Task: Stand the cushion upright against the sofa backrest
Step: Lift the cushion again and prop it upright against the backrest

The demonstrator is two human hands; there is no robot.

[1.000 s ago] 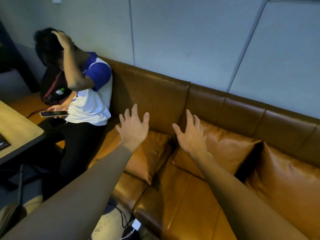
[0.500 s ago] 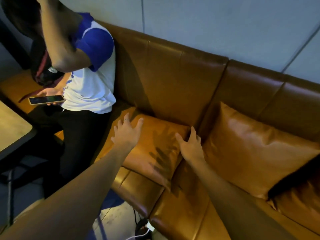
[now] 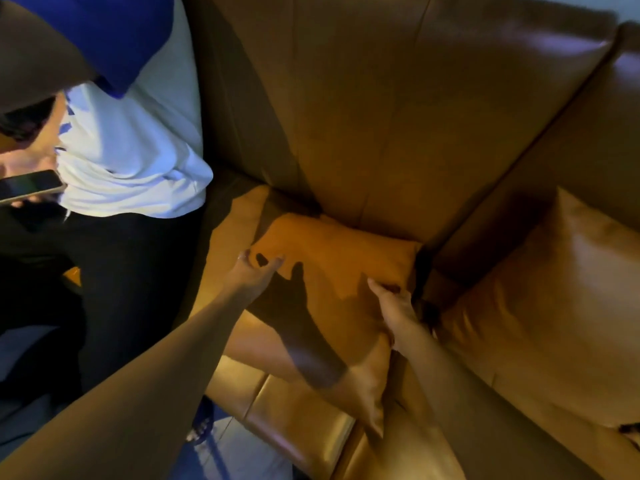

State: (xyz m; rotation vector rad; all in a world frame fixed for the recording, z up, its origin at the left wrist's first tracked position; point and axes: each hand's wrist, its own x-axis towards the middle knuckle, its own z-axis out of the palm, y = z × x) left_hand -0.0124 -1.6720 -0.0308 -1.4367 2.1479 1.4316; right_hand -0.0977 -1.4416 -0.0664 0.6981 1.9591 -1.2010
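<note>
While the cushion (image 3: 332, 292) lies flat on the sofa seat (image 3: 294, 410), I have both hands at its edges and nothing lifted yet. Nearest me, my two forearms run up from the bottom of the view and throw a dark shadow across the cushion's face. My right hand (image 3: 394, 306) sits on the cushion's right edge, close to its far corner, fingers curled down over the edge; I cannot tell whether they have actually pinched the leather. My left hand (image 3: 252, 271) is at the left edge, fingers spread and slightly hooked, touching or just short of the surface, not closed on anything. The cushion's far edge is tucked in at the foot of the backrest (image 3: 381, 116), and its near corner hangs toward the front of the seat. So the move, as I judge it, is a hinge: raise the near side and roll it away from me until the face leans on the backrest. A second cushion (image 3: 540, 306) leans just to the right, and a seated person (image 3: 131, 140) is close on the left.
</note>
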